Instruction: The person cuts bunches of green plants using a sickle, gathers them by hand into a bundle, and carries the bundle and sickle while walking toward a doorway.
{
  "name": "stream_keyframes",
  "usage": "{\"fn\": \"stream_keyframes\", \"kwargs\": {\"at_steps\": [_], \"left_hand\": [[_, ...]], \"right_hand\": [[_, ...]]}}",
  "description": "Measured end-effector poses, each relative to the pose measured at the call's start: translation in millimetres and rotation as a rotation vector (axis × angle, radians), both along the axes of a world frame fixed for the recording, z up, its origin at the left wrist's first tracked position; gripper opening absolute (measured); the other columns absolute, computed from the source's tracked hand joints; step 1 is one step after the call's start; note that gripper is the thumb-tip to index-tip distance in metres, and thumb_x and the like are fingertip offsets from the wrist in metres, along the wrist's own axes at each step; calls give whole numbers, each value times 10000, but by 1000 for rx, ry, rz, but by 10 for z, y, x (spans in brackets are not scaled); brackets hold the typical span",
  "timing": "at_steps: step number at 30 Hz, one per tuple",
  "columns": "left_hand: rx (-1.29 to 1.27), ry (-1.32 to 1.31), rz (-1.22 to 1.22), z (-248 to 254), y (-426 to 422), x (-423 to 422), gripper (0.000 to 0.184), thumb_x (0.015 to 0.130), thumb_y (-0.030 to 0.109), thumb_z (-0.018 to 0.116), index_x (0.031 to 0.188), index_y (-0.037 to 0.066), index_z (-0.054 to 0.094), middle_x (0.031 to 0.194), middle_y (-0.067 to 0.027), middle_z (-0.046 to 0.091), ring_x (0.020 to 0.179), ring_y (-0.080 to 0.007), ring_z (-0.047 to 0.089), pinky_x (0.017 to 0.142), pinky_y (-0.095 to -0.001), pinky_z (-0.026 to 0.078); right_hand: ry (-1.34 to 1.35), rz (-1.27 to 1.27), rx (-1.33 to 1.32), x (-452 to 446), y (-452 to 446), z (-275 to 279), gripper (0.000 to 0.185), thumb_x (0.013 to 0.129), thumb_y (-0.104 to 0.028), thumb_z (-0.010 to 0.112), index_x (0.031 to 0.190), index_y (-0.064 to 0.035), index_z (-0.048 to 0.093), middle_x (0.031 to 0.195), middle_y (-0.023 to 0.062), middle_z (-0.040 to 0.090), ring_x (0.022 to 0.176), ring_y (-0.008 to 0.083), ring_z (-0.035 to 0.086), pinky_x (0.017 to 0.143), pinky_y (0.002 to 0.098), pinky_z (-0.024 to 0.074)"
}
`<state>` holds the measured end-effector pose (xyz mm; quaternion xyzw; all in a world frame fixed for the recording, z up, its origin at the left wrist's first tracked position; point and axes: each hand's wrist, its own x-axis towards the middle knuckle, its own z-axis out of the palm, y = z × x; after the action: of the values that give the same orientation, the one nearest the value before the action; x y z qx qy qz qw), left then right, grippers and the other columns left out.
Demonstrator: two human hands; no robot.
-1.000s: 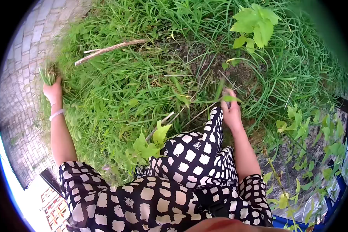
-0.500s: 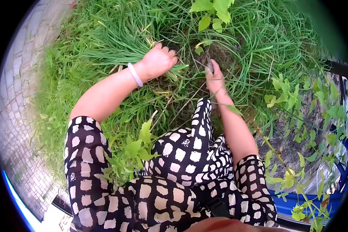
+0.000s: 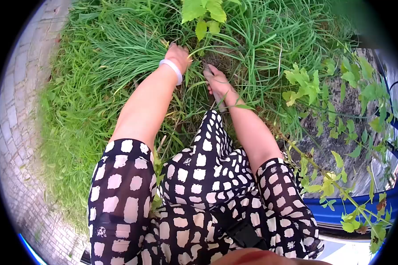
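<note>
My left hand (image 3: 178, 56), with a pale bracelet (image 3: 171, 70) at the wrist, is curled down into the grass. A bunch of long, thin green leaves (image 3: 126, 55) fans out leftward from it, and its fingertips are partly hidden. Just to the right, my right hand (image 3: 216, 83) is closed low over the soil, thumb pointing forward. A greyish handle-like piece (image 3: 220, 105) shows below its palm; its kind is unclear. Dark soil with dry stalks (image 3: 221, 59) lies just beyond the right hand.
Dense grass surrounds both hands. A leafy green plant (image 3: 203, 13) hangs in at the top. A vine (image 3: 327, 176) crosses the right side before a grey slab (image 3: 327, 137) and a blue edge (image 3: 340, 212). Brick paving (image 3: 20, 123) runs along the left. Patterned cloth (image 3: 194, 172) covers my lap.
Both hands appear farther left and the view has shifted. My left arm is straighter, reaching forward. The light cut ends beside my left palm no longer show. My right hand has turned more palm-down.
</note>
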<state>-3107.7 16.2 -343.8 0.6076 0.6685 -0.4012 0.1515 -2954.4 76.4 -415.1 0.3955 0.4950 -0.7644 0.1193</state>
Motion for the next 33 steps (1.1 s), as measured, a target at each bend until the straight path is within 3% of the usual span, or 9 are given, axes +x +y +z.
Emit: {"fn": "stream_keyframes", "kwargs": {"at_steps": [4,8,13,15,17,20,23,26,33], "left_hand": [[1,4,-69,-251,-129,-234,332,882,185,432,1184,127,557,1250,-49,509,1005,-214,556,831,-393,414],[39,-2,-4,-159,-65,-274,249,862,183,449,1060,137,593,1049,-54,616,987,-211,568,855,-384,397],[167,-30,-106,-102,-183,-474,210,845,147,456,1006,142,591,905,-43,642,914,-218,583,791,-369,405],[242,-115,-115,275,-217,-546,348,784,85,496,1125,141,539,824,-66,619,843,-231,570,743,-353,412],[301,-247,-125,750,-250,-476,463,725,74,560,1179,122,483,834,-47,625,863,-223,573,742,-350,415],[231,-245,-286,1060,-253,-130,259,707,105,578,965,91,581,757,-22,608,814,-197,549,747,-331,398],[272,-349,-466,1016,-19,329,95,743,149,537,771,125,624,806,-10,593,850,-171,522,769,-317,380],[336,-432,-570,608,341,655,131,776,171,506,775,122,628,1087,-16,530,956,-175,483,811,-326,379],[363,-150,-623,166,1127,945,243,787,227,539,954,132,687,1155,16,542,998,-172,479,798,-333,387]], "right_hand": [[-35,58,123,-209,35,44,418,883,-263,498,1273,-120,454,655,19,514,454,131,466,418,292,435],[3,80,126,-137,-58,63,490,872,-265,484,1327,-110,392,729,73,552,501,153,484,433,298,420],[112,195,304,629,-259,-35,488,895,-254,466,1318,-29,373,1161,215,549,1116,306,502,956,345,363],[9,62,349,970,-213,373,494,906,-279,465,1319,-28,366,1178,218,542,1125,311,500,964,354,362],[58,-38,517,1281,-215,494,462,925,-209,468,1343,-63,336,847,64,550,718,159,553,705,281,479],[-104,-221,85,1442,-256,888,481,951,-198,421,1385,-100,242,756,35,495,551,112,483,495,258,459],[-16,-616,123,1432,-382,841,490,957,-198,410,1388,-122,191,702,18,442,460,74,396,367,222,372],[-3,-859,76,1161,-309,729,478,953,-218,422,1368,-138,200,718,14,430,475,78,400,388,220,383],[-11,-1018,47,686,49,467,424,940,-193,426,1331,-129,278,694,18,419,462,106,404,369,249,372]]}}
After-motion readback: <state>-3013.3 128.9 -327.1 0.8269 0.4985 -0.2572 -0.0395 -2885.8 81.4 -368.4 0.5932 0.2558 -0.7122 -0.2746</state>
